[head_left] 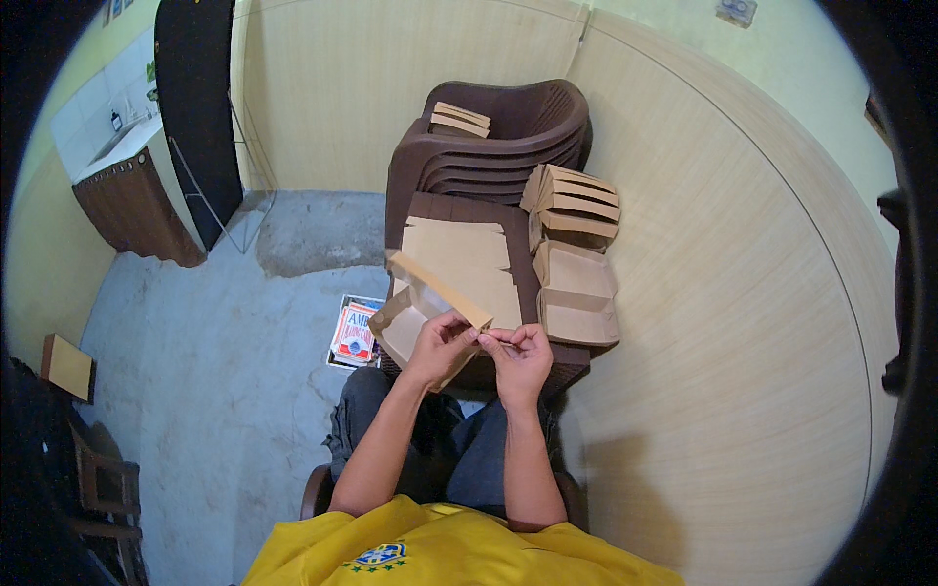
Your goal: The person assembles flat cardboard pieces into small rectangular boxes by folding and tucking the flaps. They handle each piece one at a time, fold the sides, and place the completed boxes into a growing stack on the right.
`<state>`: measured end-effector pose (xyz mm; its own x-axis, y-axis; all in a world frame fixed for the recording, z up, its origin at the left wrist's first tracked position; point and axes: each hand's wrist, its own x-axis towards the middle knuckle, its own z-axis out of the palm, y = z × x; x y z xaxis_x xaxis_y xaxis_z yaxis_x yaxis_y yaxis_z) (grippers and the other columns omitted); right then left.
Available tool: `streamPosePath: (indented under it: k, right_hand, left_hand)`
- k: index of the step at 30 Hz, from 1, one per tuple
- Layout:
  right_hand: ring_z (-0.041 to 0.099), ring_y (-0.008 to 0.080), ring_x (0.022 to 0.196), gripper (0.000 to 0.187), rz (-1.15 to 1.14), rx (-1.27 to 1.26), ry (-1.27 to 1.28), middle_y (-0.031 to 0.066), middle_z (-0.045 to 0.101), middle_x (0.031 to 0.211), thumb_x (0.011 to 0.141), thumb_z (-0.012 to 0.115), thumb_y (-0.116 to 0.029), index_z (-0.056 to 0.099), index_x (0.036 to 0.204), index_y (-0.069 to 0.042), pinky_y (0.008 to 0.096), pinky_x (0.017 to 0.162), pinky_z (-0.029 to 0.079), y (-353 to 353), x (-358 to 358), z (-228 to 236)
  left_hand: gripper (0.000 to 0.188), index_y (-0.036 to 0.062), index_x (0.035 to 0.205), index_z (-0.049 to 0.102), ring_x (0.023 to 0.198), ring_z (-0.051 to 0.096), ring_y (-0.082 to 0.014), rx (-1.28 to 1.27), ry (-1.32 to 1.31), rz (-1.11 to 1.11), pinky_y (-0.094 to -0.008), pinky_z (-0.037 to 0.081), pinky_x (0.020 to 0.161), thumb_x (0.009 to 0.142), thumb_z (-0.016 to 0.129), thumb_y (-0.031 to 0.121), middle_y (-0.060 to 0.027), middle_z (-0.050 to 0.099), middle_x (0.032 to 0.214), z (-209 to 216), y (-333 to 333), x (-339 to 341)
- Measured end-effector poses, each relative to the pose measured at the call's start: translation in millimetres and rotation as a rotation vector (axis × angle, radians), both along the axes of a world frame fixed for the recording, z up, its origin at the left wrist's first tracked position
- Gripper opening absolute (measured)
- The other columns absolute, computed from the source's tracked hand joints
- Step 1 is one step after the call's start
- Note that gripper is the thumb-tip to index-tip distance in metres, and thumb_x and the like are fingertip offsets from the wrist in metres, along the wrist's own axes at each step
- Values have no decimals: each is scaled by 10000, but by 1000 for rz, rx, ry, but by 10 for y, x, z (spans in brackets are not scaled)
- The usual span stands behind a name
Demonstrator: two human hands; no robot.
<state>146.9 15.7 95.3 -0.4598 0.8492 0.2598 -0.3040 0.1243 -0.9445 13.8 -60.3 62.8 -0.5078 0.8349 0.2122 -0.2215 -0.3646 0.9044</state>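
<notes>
Above my knees I hold a half-folded brown cardboard box (399,330), tilted, with a long side wall raised and its pale inside showing. My left hand (442,344) is closed on its near right corner, thumb and fingers pinching the board. Right beside it, my right hand (522,363) pinches the same corner, the two thumbs almost meeting. The small flap between the fingertips is mostly hidden. Just beyond the hands, flat cardboard blanks (459,244) lie on a dark brown plastic surface (422,203).
Open folded boxes (576,283) and a nested stack of boxes (581,200) stand on the right, beside the wood-panelled wall (723,293). Behind is a pile of brown plastic chairs (489,161), holding more boxes (461,119). Printed papers (353,330) lie at the left.
</notes>
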Motion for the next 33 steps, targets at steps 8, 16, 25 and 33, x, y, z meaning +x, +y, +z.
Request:
streamPosePath:
  k: [8, 16, 25, 33]
  right_hand:
    - [660, 127, 985, 425, 171, -85, -41, 68, 648, 1172, 832, 889, 94, 573, 1083, -40, 287, 887, 611, 161, -30, 43]
    - [679, 148, 993, 336, 194, -169, 4, 90, 668, 1170, 979, 810, -75, 565, 1207, -42, 293, 868, 598, 268, -22, -49]
    - [652, 194, 1133, 864, 81, 61, 7, 144, 601, 1401, 910, 867, -210, 370, 1602, -68, 345, 947, 569, 436, 70, 168]
    - [684, 218, 1208, 598, -57, 151, -17, 187, 607, 1450, 964, 747, 11, 504, 1511, -3, 333, 1000, 569, 477, 118, 138]
  left_hand:
    - [160, 30, 1189, 700, 1029, 675, -125, -13, 83, 52, -308, 542, 932, 1042, 724, 86, -13, 709, 1113, -52, 35, 74]
    - [176, -2, 1103, 726, 1073, 710, -230, 27, 417, 174, -342, 548, 970, 935, 769, 26, -79, 716, 1174, 165, -84, 150]
    - [106, 72, 842, 737, 1010, 679, -286, -244, 1215, 166, -427, 506, 916, 760, 793, 37, -39, 711, 992, 329, -341, 108]
    - [164, 112, 959, 782, 1137, 670, -278, -419, 1379, 194, -476, 481, 1071, 801, 741, 104, -44, 727, 1080, 99, -392, 26]
